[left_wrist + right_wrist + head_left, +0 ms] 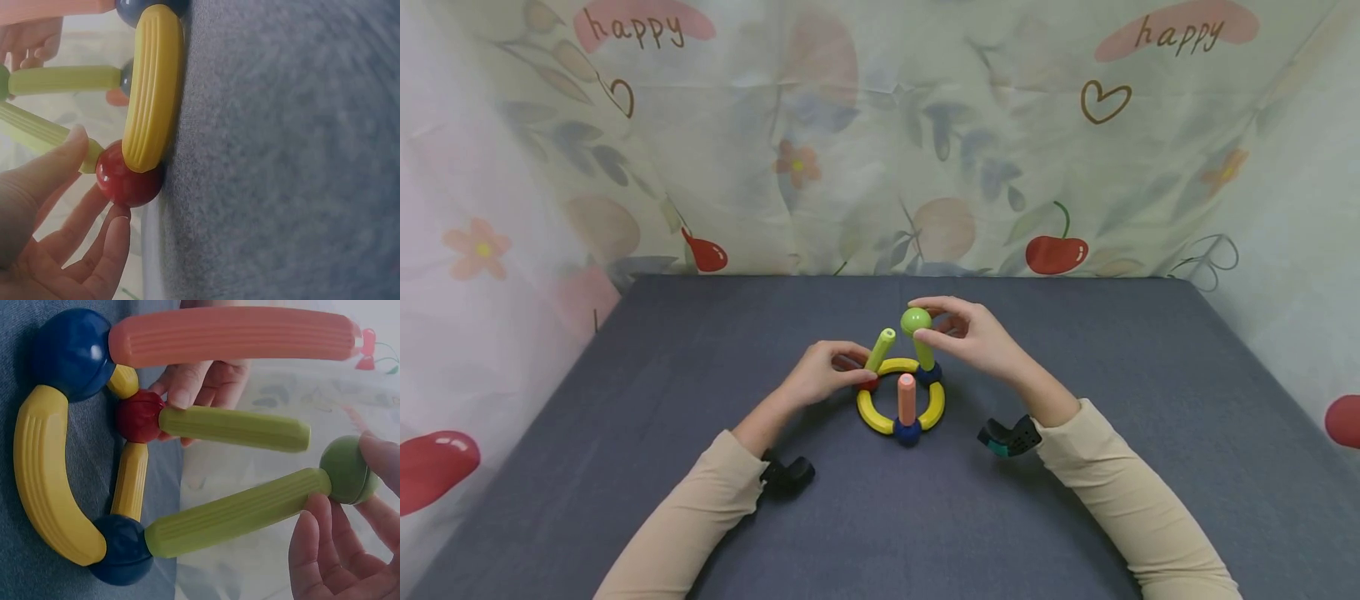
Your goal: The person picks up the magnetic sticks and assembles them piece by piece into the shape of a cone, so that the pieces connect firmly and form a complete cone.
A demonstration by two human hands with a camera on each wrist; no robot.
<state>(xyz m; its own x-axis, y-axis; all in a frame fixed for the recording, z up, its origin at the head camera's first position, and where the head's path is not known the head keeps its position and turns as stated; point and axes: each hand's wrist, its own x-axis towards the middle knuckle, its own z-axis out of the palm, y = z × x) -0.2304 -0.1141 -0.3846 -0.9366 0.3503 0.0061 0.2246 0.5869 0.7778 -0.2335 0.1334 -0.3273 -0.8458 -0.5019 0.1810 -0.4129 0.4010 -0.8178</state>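
Note:
A ring of yellow curved rods (pixel 874 416) joined by balls lies on the table. One ball is red (pixel 129 181), the other two dark blue (pixel 122 553). My left hand (pixel 823 372) pinches the foot of a yellow-green rod (pixel 880 351) that rises from the red ball, with fingertips at that ball's side. On the far right, another yellow-green rod (pixel 237 512) stands on a blue ball. My right hand (pixel 973 337) holds the light green ball (pixel 916 320) at its top between thumb and fingers. An orange rod (pixel 907 402) stands upright on the nearest blue ball.
Dark grey cloth covers the table (pixel 880 525). A patterned curtain (pixel 880 167) hangs behind its far edge and along both sides. Each wrist wears a black camera, the left one (pixel 790 475) and the right one (pixel 1009 437) close above the cloth.

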